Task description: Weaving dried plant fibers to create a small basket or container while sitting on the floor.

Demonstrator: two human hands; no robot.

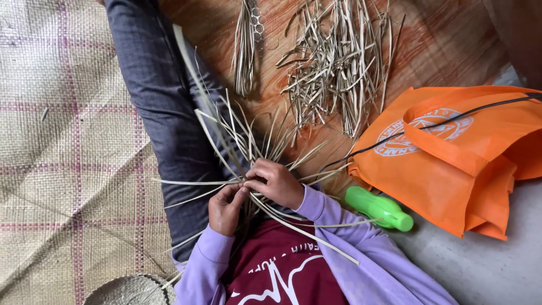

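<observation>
Pinching the crossing of pale straw strips [248,152], the left hand [226,209] and right hand [276,183] clamp fingers together. Strips look light, springy, brittle; best gripped near the crossing

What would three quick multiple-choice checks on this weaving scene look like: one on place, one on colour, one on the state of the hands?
1. Where is the green bottle?
A. Beside the orange bag
B. On the checked mat
C. In the lap

2. What colour are the sleeves?
A. Grey
B. Lilac
C. Orange

3. What are both hands doing?
A. Resting open
B. Holding the bottle
C. Pinching pale strips

Answers: A, it lies against the bag's lower edge; B, both cuffs are lilac; C, left hand and right hand grip the strips where they cross.
</observation>
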